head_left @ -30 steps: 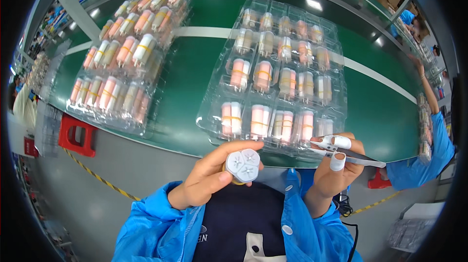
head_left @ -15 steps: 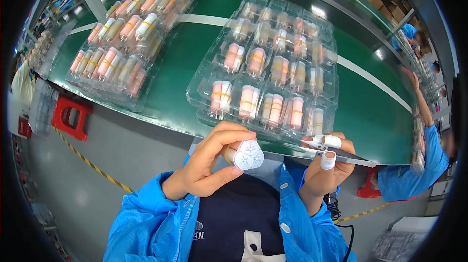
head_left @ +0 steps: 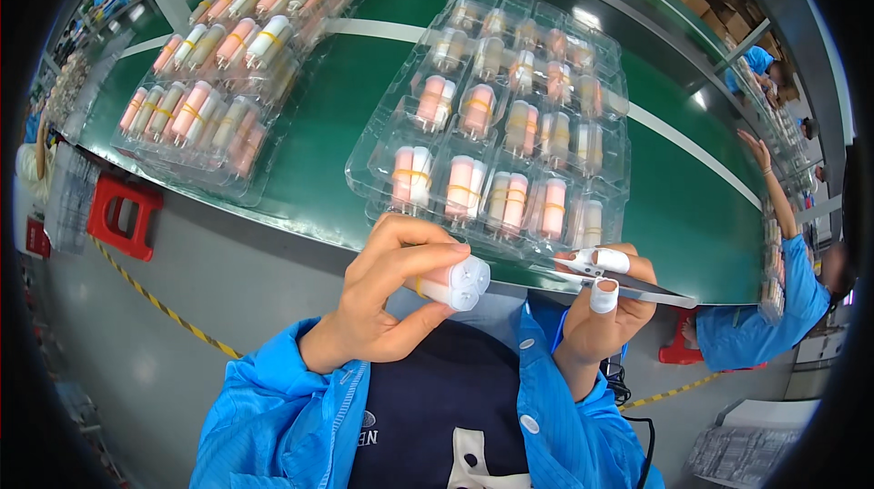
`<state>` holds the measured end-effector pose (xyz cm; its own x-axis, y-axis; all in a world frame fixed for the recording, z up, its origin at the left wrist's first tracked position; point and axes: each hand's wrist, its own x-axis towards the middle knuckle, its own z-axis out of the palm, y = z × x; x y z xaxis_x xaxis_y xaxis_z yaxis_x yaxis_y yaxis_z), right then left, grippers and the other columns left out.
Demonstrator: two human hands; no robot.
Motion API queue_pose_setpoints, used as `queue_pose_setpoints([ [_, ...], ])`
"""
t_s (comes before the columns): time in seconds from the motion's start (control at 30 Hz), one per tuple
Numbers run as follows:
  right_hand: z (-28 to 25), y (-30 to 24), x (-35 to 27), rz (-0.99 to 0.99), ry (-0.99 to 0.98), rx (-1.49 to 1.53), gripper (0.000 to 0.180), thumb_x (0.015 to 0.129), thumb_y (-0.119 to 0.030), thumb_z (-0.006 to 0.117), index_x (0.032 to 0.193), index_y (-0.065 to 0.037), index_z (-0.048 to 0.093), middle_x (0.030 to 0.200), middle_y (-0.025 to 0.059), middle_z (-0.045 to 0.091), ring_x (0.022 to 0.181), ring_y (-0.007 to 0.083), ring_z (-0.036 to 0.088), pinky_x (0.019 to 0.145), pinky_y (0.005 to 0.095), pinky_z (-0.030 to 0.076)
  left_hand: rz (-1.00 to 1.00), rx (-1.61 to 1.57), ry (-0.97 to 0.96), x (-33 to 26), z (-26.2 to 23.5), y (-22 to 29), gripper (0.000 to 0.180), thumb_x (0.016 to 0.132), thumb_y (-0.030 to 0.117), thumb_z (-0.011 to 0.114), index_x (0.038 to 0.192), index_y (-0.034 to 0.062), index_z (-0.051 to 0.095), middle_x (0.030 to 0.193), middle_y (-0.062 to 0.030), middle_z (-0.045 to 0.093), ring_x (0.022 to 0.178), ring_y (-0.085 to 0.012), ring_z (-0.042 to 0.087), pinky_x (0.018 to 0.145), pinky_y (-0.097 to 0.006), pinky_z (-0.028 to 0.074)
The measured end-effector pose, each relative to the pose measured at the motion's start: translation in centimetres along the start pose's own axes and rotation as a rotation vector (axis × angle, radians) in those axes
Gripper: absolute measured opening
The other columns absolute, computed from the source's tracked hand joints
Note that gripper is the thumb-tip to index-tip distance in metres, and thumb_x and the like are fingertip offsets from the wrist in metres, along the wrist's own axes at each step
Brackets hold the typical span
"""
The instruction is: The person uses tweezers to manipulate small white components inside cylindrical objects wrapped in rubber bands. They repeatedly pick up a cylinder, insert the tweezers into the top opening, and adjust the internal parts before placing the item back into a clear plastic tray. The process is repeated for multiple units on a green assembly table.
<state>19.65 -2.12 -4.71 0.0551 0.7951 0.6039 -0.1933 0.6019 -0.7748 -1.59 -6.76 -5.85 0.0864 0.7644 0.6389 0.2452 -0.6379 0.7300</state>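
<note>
My left hand (head_left: 382,298) is closed around a bundle of three capped tubes (head_left: 468,285), pink and white, with a yellow rubber band round them. Its pale rounded ends face right, toward my other hand. Between the white-wrapped thumb and finger of my right hand (head_left: 605,307) are metal tweezers (head_left: 651,290). Their pointed tips aim left at the bundle, with a gap between. Just beyond both hands, a clear plastic tray (head_left: 364,181) holds more banded pink, white and grey tubes in its compartments.
Stacked clear trays of tubes (head_left: 187,116) stand on the green table (head_left: 319,138) at the left. A red stool (head_left: 124,218) is on the floor at the left. On the right, a co-worker in blue (head_left: 760,330) reaches toward another line of tubes.
The bundle in my left hand has tilted, so its ends now show more from the side. My right hand has shifted slightly left with the tweezers.
</note>
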Motion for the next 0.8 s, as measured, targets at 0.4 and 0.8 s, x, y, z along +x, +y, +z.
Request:
queue_pose_setpoints([
  [0.4, 0.0, 0.2, 0.0, -0.02, -0.009, 0.009, 0.022, 0.082, -0.01, 0.065, 0.094, 0.006, 0.055, 0.085, 0.0162, 0.06, 0.073, 0.0234, 0.066, 0.066, 0.0327, 0.057, -0.065, 0.093, 0.134, 0.2, 0.3, 0.8, 0.052, 0.059, -0.001, 0.074, 0.11, 0.0027, 0.064, 0.097, -0.0105, 0.057, 0.083, -0.0216, 0.052, 0.07, -0.03, 0.042],
  [0.8, -0.3, 0.6, 0.0, 0.0, -0.012, -0.005, 0.022, 0.082, -0.01, 0.065, 0.094, 0.005, 0.055, 0.085, 0.0161, 0.06, 0.074, 0.0239, 0.066, 0.067, 0.0326, 0.056, -0.029, 0.187, 0.148, 0.7, 0.4, 1.0, 0.051, 0.057, -0.002, 0.074, 0.107, 0.0032, 0.066, 0.095, -0.008, 0.057, 0.08, -0.0199, 0.049, 0.065, -0.029, 0.041],
])
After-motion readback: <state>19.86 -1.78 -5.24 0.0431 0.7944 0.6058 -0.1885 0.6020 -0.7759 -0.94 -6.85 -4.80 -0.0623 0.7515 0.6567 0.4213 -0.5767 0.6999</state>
